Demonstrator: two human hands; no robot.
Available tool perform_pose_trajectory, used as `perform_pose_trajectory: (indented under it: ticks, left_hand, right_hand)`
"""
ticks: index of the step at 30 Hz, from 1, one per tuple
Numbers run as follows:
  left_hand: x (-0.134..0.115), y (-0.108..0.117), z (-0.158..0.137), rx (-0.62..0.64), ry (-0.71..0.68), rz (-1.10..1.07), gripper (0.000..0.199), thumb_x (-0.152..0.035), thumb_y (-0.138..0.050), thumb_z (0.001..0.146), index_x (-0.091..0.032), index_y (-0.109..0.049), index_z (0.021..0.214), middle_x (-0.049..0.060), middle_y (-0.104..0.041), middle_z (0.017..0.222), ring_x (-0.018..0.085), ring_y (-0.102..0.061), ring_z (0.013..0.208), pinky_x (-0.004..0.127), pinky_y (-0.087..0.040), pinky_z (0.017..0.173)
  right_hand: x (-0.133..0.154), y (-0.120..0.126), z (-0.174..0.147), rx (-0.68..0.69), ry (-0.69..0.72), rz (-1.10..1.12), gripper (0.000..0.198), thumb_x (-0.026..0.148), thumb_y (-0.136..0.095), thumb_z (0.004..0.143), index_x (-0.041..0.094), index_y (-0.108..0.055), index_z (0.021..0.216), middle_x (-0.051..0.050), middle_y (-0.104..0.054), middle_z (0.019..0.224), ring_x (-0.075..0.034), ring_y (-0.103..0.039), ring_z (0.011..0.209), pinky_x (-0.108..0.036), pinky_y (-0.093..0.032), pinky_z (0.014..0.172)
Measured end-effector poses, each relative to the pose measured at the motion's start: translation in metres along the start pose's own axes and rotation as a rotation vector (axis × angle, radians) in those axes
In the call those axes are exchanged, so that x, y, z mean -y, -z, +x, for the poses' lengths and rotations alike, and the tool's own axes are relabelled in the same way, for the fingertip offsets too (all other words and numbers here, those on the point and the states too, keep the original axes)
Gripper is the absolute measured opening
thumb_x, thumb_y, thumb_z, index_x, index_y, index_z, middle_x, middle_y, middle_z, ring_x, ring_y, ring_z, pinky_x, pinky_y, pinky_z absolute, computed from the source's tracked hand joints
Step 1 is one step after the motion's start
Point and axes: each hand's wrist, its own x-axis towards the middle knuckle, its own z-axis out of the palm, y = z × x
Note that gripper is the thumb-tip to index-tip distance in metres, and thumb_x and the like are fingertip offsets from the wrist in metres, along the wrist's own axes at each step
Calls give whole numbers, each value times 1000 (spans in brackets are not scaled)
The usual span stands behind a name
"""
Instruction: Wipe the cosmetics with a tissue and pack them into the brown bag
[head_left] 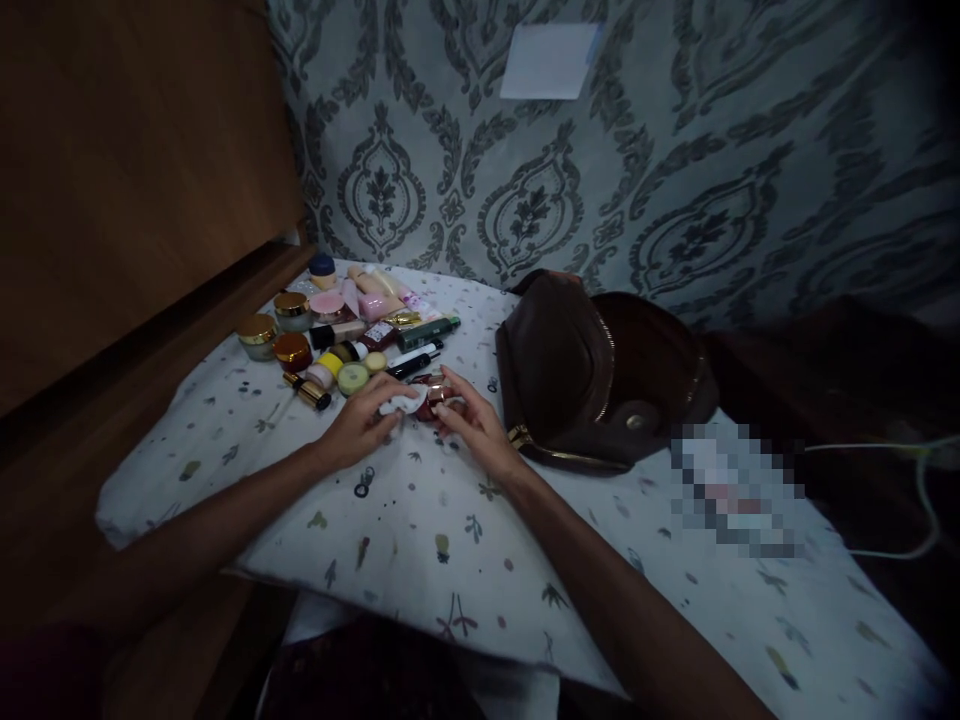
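Just above the patterned cloth, my left hand (pixel 362 420) pinches a white pad (pixel 403 403), possibly cotton or tissue. It presses against the side of a small red bottle with a shiny gold-toned cap (pixel 436 390). My right hand (pixel 476 425) grips this bottle from the right, with fingers around the cap end. Part of the bottle is hidden by the pad and fingers. Right behind my hands lie a black tube (pixel 411 366), a jar with a pale green lid (pixel 353 377) and a black-and-gold bottle (pixel 307 390).
Several jars, tubes and bottles crowd the back left, among them a gold-lidded jar (pixel 257 335) and a dark green tube (pixel 429 332). An unzipped brown bag (pixel 559 370) stands to the right. Beyond it are a blurred-out item (pixel 739 490) and a white cable (pixel 934 510).
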Motion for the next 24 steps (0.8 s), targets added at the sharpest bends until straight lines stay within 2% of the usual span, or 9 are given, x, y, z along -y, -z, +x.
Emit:
perform_pose_trajectory:
  ticks: [5, 12, 19, 24]
  left_hand:
    - [2, -2, 2, -3, 54, -14, 24, -29, -55, 95, -20, -65, 115, 8, -61, 105, 22, -59, 100, 34, -50, 86]
    - [3, -4, 0, 15, 31, 17, 25, -22, -55, 93, -20, -66, 115, 7, -60, 102, 22, -59, 99, 34, -51, 83]
    - [-5, -3, -5, 104, -92, 94, 31, -12, -49, 91, -18, -63, 118, 8, -59, 107, 21, -60, 100, 34, -50, 88]
    - [-10, 4, -5, 0, -71, 124, 28, -10, -51, 88, -19, -65, 110, 6, -59, 101, 20, -60, 97, 32, -50, 85]
  right_hand:
    - [-7, 2, 3, -20, -15, 24, 68, 45, -76, 78, 31, -52, 140, -2, -61, 102, -13, -63, 75, -26, -56, 60]
    - [-6, -4, 1, -154, 20, -55, 61, 48, -78, 74, 28, -58, 128, -5, -64, 114, -13, -64, 72, -27, -56, 61]
    - [5, -17, -2, -270, -86, -61, 58, 60, -76, 69, 20, -63, 109, -1, -66, 84, -12, -61, 54, -23, -47, 45]
    - [17, -25, 2, -232, -166, -164, 50, 62, -67, 76, 17, -67, 96, -1, -66, 70, -11, -57, 48, -21, -41, 42]
